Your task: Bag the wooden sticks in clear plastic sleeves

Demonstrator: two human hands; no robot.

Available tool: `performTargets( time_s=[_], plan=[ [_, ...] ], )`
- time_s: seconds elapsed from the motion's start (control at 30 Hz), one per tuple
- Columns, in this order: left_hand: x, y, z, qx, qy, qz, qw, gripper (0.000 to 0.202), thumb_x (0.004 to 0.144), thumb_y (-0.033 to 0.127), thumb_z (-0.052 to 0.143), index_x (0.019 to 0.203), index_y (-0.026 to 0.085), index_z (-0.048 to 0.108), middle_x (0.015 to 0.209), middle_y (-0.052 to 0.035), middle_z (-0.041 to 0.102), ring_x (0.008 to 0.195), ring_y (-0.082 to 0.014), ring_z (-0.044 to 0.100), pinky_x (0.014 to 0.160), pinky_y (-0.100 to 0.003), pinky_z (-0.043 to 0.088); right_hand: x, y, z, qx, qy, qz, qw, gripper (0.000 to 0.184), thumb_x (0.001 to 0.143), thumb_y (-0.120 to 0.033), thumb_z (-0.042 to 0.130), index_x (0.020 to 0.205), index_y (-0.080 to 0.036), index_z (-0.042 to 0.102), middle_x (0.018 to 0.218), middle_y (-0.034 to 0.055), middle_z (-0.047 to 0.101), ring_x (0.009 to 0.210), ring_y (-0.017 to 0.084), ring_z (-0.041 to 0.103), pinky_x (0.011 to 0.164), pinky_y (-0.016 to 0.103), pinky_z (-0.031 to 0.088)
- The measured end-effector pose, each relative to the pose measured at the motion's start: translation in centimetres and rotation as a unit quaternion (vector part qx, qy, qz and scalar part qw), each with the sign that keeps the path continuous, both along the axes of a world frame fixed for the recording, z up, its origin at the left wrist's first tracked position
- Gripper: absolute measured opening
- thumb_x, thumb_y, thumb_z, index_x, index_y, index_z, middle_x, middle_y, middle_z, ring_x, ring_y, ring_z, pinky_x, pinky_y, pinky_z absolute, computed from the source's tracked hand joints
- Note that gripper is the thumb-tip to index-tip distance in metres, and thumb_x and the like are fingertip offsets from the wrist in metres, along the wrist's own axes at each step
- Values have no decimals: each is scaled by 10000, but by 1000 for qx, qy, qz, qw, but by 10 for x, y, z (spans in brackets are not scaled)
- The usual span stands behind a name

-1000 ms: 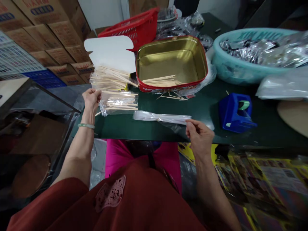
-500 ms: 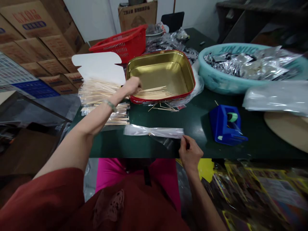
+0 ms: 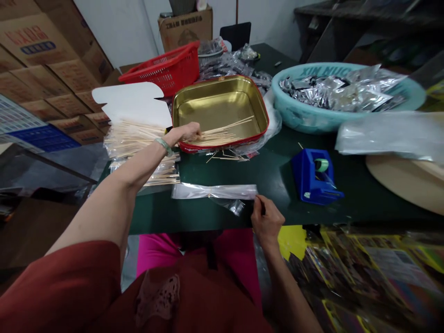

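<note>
My left hand (image 3: 191,132) reaches over the near rim of a red-edged tin (image 3: 218,104) with a gold inside. Its fingers are closed around the ends of some thin wooden sticks (image 3: 222,135); a few of them slant up, away from the others lying in the tin. On the table edge side, my right hand (image 3: 268,218) pinches the right end of a flat bundle of clear plastic sleeves (image 3: 232,191), gathered at its middle. Left of the tin lie packed bundles of sticks (image 3: 133,138) in clear bags, under my left forearm in part.
A blue tape dispenser (image 3: 314,178) stands on the green table (image 3: 274,171) at right. Behind it are a turquoise basin (image 3: 301,118) of silver packets and a stack of clear bags (image 3: 385,134). A red basket (image 3: 173,69) and a white card (image 3: 135,104) sit at back left.
My left hand has closed on sticks in the tin, and several stick tips have lifted and fanned out. My right hand keeps its pinch on the sleeves. The view has shifted slightly.
</note>
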State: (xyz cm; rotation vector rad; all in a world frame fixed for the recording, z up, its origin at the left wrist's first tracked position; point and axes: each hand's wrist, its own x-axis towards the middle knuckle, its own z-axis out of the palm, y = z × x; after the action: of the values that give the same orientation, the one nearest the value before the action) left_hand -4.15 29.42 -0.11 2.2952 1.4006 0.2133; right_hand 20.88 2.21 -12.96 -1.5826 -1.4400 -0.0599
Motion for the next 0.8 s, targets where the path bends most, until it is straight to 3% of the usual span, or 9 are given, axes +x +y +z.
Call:
performTargets(
  time_s=[0.1,0.2,0.33,0.47,0.57,0.7,0.8],
  plan=[
    [-2,-9,14,7,-16,31,999,233,648,174,636,431,145,554,372,71,342,435,-59,296,487,-238,223,0,1,-1,0,8,5,1000,314,928,-322,467,866,-140,716,788,124,745,683,208,691,652,313,513],
    [0,-27,30,49,-168,55,983,223,702,204,635,492,137,599,367,72,366,403,-47,290,448,-214,215,3,2,3,-7,40,20,999,299,908,-324,483,867,-141,716,807,128,749,690,219,691,653,330,520],
    [11,-70,40,8,-374,3,928,264,784,358,655,664,124,681,446,30,512,391,-48,401,424,-190,302,2,14,37,12,107,72,992,255,855,-322,520,838,-154,711,788,107,733,696,202,670,669,331,531],
    [30,-118,22,-115,-392,-104,907,384,761,490,701,772,107,704,581,-13,618,468,-64,535,458,-178,412,-14,45,97,-14,218,167,961,287,762,-371,627,930,-149,700,691,22,657,564,132,561,559,284,488],
    [39,-137,-4,-171,-379,-127,901,420,757,517,702,779,97,695,613,-4,611,509,-60,550,487,-177,467,-30,74,131,-53,282,272,918,345,689,-377,690,937,-138,685,608,-37,564,492,85,454,490,246,411],
    [41,-141,-31,-186,-357,-120,908,356,798,438,687,775,83,683,655,0,590,516,-48,536,480,-175,470,-43,96,143,-65,291,347,889,207,667,-362,690,684,-164,634,548,-43,524,481,74,416,465,236,347],
    [36,-141,-40,-179,-354,-124,910,372,830,456,647,813,87,689,651,2,576,535,-58,541,487,-183,472,-45,97,139,-53,264,329,905,218,685,-336,674,575,-182,565,495,-48,493,462,75,405,452,235,314]
  ],
)
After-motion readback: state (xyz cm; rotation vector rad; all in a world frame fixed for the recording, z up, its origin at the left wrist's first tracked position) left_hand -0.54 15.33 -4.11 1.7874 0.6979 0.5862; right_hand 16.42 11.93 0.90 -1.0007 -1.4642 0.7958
